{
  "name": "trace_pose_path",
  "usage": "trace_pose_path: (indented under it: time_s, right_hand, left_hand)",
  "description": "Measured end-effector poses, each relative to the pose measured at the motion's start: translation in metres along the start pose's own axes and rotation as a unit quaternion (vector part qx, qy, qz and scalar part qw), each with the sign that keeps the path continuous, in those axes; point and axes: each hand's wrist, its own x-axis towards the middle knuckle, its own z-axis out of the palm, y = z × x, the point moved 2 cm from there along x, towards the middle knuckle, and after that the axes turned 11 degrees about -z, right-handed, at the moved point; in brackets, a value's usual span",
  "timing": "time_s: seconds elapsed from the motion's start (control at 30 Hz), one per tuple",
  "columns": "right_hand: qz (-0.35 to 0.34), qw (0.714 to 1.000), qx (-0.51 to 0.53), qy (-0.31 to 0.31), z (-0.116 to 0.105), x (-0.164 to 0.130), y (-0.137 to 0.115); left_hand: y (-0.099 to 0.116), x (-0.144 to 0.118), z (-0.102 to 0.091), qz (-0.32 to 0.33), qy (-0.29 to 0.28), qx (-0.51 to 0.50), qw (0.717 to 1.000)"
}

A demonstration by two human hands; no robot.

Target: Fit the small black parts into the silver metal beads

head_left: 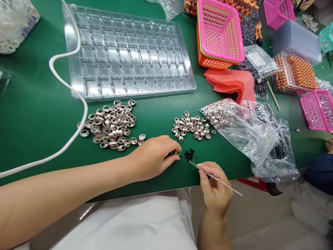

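My left hand [153, 156] is closed, thumb and forefinger pinching a small silver metal ring [178, 153]; other fingers are partly hidden. In my right hand [215, 187] is a pair of thin metal tweezers [221, 182], slanting with the tips at a small heap of tiny black pieces [189, 154]. That heap lies just right of the ring. Behind my left wrist spreads a pile of larger silver rings with holes [114, 121]. A second pile of smaller silver pieces [194, 125] sits beyond the black heap.
A clear compartment tray [130, 91] lies at the back of the green table [156, 107]. A white cable [59, 152] curves across the left. On the right are a plastic bag of silver pieces [221, 113], a red cloth [234, 83] and stacked pink baskets [240, 45].
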Motion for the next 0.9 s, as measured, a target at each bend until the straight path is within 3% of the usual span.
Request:
trace_pose_path:
  time_s: [0.5,0.9]
  right_hand:
    - [-0.003,1.000,-0.016,-0.003,0.0015,0.0001,0.0012]
    - [-0.007,1.000,0.000,0.008,0.0012,-0.0015,0.0027]
  left_hand:
    - [0.0028,0.0024,-0.0043,-0.020,-0.025,0.001,0.999]
    - [-0.0020,0.0010,0.0014,-0.013,-0.010,-0.002,1.000]
